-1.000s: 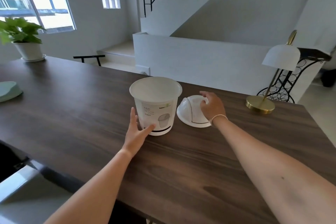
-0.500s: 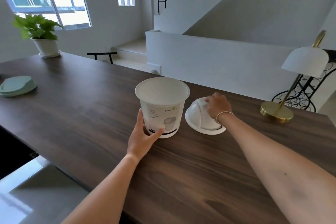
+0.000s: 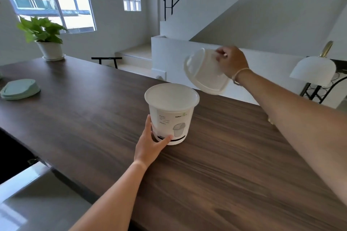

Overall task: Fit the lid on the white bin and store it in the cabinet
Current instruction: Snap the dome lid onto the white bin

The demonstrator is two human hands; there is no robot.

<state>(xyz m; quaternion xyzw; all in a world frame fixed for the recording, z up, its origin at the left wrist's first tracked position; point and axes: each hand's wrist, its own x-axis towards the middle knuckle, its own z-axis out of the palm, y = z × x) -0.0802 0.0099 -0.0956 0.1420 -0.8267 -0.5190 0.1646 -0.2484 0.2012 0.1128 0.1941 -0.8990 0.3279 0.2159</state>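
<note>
The white bin (image 3: 171, 116) stands upright on the dark wooden table (image 3: 93, 118), its printed label facing me. My left hand (image 3: 150, 144) grips its lower left side near the base. My right hand (image 3: 231, 62) holds the white domed lid (image 3: 204, 72) by its top, tilted in the air above and to the right of the bin's rim, a short gap apart from it. No cabinet is in view.
A pale green lid (image 3: 19, 89) lies at the table's left edge. A potted plant (image 3: 47, 41) stands at the far left corner. A white and brass lamp (image 3: 313, 69) stands at the right. Beyond the table are a low white wall and stairs.
My right hand has lifted the lid off the table, up and tilted beside the bin's rim. My left hand has stayed on the bin. The camera has moved closer.
</note>
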